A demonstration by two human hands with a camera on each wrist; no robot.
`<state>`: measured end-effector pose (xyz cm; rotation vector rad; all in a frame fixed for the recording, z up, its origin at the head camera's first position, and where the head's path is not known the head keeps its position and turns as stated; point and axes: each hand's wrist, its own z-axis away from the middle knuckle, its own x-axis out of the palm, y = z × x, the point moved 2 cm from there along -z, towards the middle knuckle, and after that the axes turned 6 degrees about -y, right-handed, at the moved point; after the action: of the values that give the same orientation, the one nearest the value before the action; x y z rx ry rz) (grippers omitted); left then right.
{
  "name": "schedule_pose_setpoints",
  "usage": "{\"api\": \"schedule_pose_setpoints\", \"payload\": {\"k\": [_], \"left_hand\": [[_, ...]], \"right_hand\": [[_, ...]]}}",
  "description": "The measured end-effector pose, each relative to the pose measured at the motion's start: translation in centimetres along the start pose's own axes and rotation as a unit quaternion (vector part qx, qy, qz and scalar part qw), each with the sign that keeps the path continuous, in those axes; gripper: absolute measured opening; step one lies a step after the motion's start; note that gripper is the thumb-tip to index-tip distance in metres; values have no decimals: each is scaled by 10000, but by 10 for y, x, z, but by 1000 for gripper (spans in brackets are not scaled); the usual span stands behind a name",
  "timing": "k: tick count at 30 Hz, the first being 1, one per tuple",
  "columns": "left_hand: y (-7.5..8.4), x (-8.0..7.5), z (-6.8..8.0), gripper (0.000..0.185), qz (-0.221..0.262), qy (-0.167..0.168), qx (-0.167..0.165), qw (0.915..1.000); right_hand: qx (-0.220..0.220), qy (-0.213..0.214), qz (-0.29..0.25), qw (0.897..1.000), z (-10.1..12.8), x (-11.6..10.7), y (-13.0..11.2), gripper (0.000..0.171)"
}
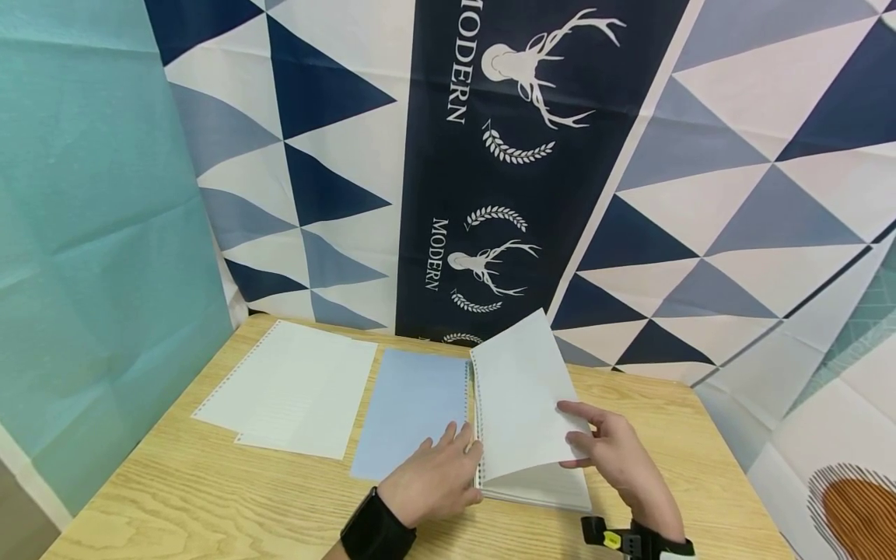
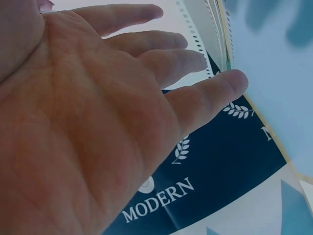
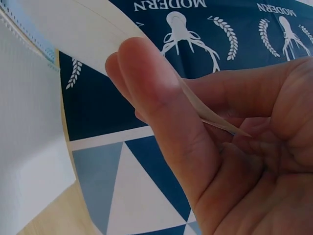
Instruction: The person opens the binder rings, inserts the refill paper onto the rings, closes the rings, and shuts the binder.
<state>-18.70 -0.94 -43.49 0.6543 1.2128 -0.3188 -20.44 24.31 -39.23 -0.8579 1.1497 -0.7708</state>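
Observation:
A ring-bound notebook lies spread on the table, its pale blue cover to the left of the binding. On the right, my right hand pinches the outer edge of a white page between thumb and fingers. That page is lifted and bowed above the white pages beneath it. In the right wrist view the page runs between the thumb and the fingers. My left hand is spread with extended fingers beside the binding, over the lower part of the notebook. Its palm fills much of the left wrist view.
Two overlapping loose white sheets with punched edges lie left of the notebook. The wooden table meets a triangle-patterned cloth with a dark deer panel at the back. A teal cloth hangs along the left side.

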Motion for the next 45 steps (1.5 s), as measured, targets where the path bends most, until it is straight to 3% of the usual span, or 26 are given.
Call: {"api": "schedule_pose_setpoints", "payload": {"k": [24, 45], "left_hand": [[-2, 2, -2, 60, 11, -136, -98, 9999], [-1, 6, -6, 60, -81, -210, -207, 9995]], "right_hand": [[530, 54, 711, 9960, -12, 7, 13, 50], [905, -81, 760, 9930, -13, 8, 16, 44]]}}
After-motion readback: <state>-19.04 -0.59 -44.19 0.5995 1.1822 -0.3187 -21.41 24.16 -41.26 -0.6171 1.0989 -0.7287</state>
